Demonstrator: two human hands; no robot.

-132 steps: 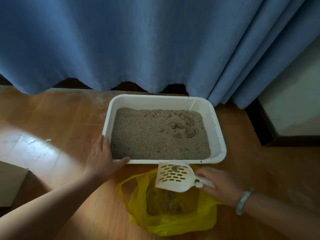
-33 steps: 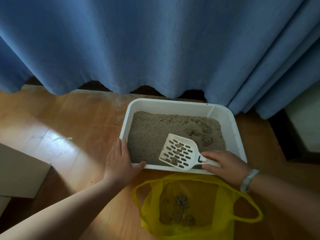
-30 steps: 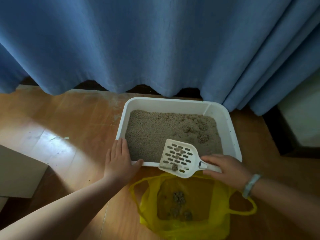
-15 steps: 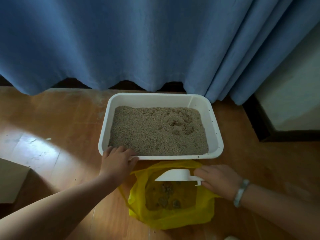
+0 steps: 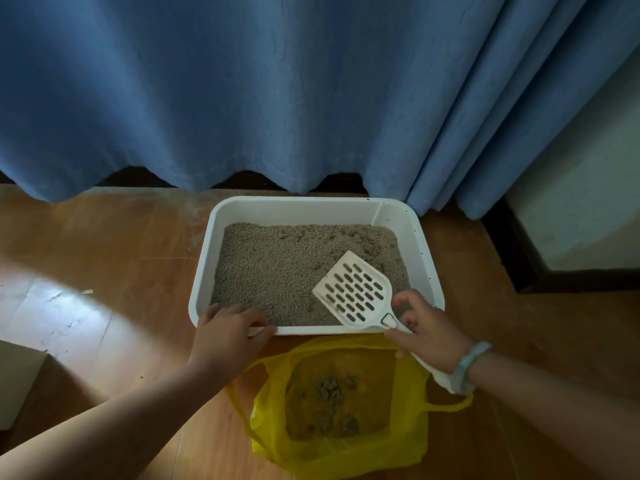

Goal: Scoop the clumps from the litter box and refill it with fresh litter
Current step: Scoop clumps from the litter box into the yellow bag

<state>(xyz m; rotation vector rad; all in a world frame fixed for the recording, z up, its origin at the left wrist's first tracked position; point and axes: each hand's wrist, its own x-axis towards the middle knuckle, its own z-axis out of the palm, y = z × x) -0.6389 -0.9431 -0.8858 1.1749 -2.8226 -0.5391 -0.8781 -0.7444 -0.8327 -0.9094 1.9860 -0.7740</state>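
Litter box (image 5: 430, 271) on the floor (image 5: 121, 254). Left hand (image 5: 230, 332) grips its near rim; right hand (image 5: 427, 332) clasps the empty scoop (image 5: 353, 294) by the handle, blade over the litter (image 5: 277, 268). Advisable: slide under the disturbed far-right patch (image 5: 370, 240), sift gently, tip into the yellow bag (image 5: 346, 455) just beside.

blue curtain (image 5: 277, 91), wood floor (image 5: 104, 237), sunlit patch (image 5: 52, 306)

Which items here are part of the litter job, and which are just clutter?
In the job: litter box, litter, scoop in the right hand, yellow bag holding clumps, left hand gripping the box rim.
Lying about: blue curtain, cardboard at far left.
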